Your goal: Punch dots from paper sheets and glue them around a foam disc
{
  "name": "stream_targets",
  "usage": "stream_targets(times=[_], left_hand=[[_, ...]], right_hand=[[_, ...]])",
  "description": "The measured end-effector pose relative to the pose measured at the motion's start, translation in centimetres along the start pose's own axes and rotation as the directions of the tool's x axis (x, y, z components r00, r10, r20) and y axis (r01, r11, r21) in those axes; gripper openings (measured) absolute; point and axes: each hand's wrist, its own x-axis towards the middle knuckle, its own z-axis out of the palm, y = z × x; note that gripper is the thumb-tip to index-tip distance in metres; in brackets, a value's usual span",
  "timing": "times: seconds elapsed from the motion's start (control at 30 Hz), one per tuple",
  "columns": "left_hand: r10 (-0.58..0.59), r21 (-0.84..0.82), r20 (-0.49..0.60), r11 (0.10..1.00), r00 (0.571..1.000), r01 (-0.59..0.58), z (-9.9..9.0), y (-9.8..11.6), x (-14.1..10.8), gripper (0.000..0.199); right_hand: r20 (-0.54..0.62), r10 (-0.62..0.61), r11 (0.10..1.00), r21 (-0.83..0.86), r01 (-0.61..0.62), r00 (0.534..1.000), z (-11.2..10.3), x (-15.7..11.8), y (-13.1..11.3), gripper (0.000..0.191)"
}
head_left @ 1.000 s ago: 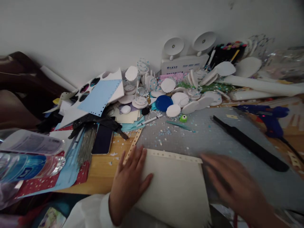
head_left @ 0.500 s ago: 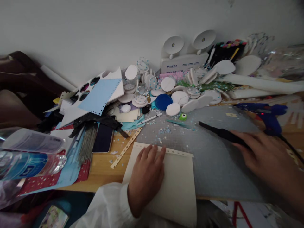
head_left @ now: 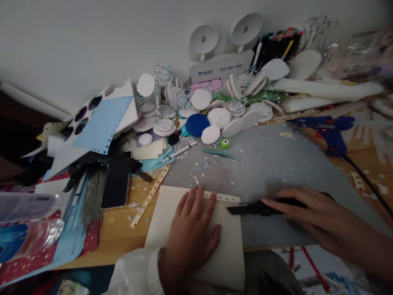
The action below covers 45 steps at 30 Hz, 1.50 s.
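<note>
Across the right edge of the cream sheet (head_left: 231, 246), one black cutter (head_left: 253, 209) is gripped by the right hand (head_left: 302, 209), long axis crosswise, blade (head_left: 235, 210) pointed toward the left hand (head_left: 192, 235), which is spread flat on the sheet, reaching the punched far border (head_left: 230, 198); grey mat (head_left: 282, 172) beneath.

We rest left hand (head_left: 192, 233) on cream paper (head_left: 230, 248), hold black cutter (head_left: 254, 208) in right hand (head_left: 313, 215), blade over paper's right edge. Blue glue gun (head_left: 333, 132) lies beyond.

On my feed, the left sleeve (head_left: 132, 271) is white and loose, plainly cuffed. The right hand (head_left: 310, 211) and forearm (head_left: 362, 243) are bare.
</note>
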Motion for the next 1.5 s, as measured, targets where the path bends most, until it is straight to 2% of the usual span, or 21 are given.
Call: stream_targets(times=[0.23,0.5,0.6,0.8,1.0,1.17,1.2,1.27,1.37,1.5], left_hand=[[-0.008,-0.004,-0.007,1.000,1.000,0.008,0.8,0.5,-0.2,0.076],[-0.006,-0.027,-0.040,1.000,0.999,0.005,1.1,0.4,-0.4,0.076],[-0.003,-0.034,-0.049,0.999,0.999,0.001,1.1,0.3,-0.3,0.076],[-0.002,-0.037,-0.049,0.999,0.999,0.000,1.3,0.4,-0.5,0.077],[-0.019,-0.030,-0.070,0.999,0.997,0.017,1.4,0.1,-0.6,0.088],[0.135,-0.031,-0.014,0.990,0.991,-0.136,0.6,-0.2,-1.1,0.081],[0.135,-0.016,-0.010,0.991,0.991,-0.135,0.5,-0.2,-1.3,0.079],[0.035,0.039,-0.040,0.999,0.999,-0.033,0.5,-0.2,-1.6,0.081],[-0.122,0.086,-0.095,0.988,0.988,0.131,1.0,0.0,-2.0,0.095],[-0.120,0.076,-0.072,0.989,0.990,0.126,1.5,0.0,-2.0,0.098]], right_hand=[[0.053,0.057,0.998,-0.044,-0.054,0.997,0.6,0.8,0.8,0.055],[0.026,0.026,0.999,0.047,-0.027,0.999,1.5,1.2,2.5,0.055],[0.037,0.024,0.993,0.112,-0.028,0.999,1.7,1.6,2.5,0.055],[0.047,0.045,0.991,0.122,-0.051,0.998,1.9,2.6,1.9,0.059],[0.032,0.025,0.992,0.123,-0.029,0.999,2.4,3.9,1.1,0.054],[0.062,0.001,0.992,0.127,-0.009,0.998,1.8,2.1,1.4,0.052],[0.068,0.000,0.992,0.127,-0.008,0.998,1.8,1.7,1.4,0.053],[0.079,0.005,0.993,0.116,-0.014,0.997,1.8,1.1,1.5,0.055],[0.073,0.010,0.995,0.095,-0.017,0.997,2.0,1.2,1.3,0.056],[0.043,0.001,0.995,0.098,-0.005,0.999,2.3,2.2,1.0,0.054]])
